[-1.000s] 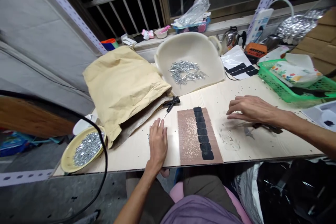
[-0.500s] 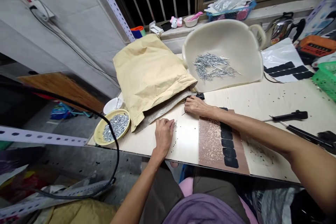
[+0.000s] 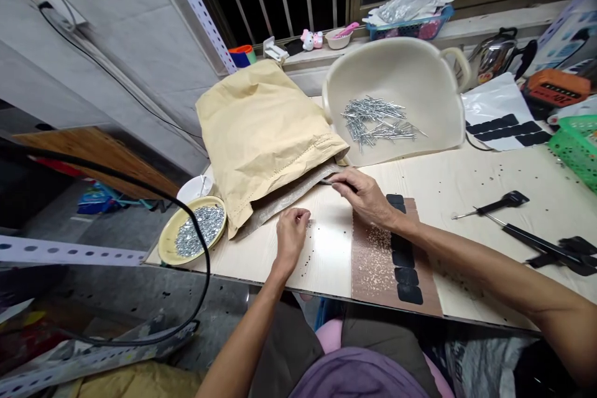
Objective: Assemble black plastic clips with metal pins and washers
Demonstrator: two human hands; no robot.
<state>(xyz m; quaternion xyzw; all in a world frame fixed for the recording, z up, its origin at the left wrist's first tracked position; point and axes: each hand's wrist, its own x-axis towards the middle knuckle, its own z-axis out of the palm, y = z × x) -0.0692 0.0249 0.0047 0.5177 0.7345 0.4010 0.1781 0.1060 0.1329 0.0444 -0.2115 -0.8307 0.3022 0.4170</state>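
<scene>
My right hand [image 3: 368, 198] reaches across the brown board [image 3: 373, 255] and is closed on a thin black-handled tool. The tool's metal tip [image 3: 325, 182] pokes out by the edge of the tan paper sack [image 3: 261, 130]. My left hand [image 3: 290, 235] rests on the table with its fingers curled under. What they hold, if anything, is hidden. Tiny dark specks [image 3: 310, 249] lie scattered just right of it. A column of black pads [image 3: 402, 259] is stuck along the board's right side.
A cream basin [image 3: 420, 68] holding silver nails [image 3: 373, 121] stands behind. A yellow dish [image 3: 166, 250] of small metal pieces sits at the left table edge. Another black-handled tool [image 3: 497, 205], a white sheet with black pads [image 3: 504, 106] and a green basket [image 3: 576, 143] lie right.
My right hand crossed from the table's right side to the sack and closed on the black-handled tool there. My left hand's fingers curled from flat. The view swung left.
</scene>
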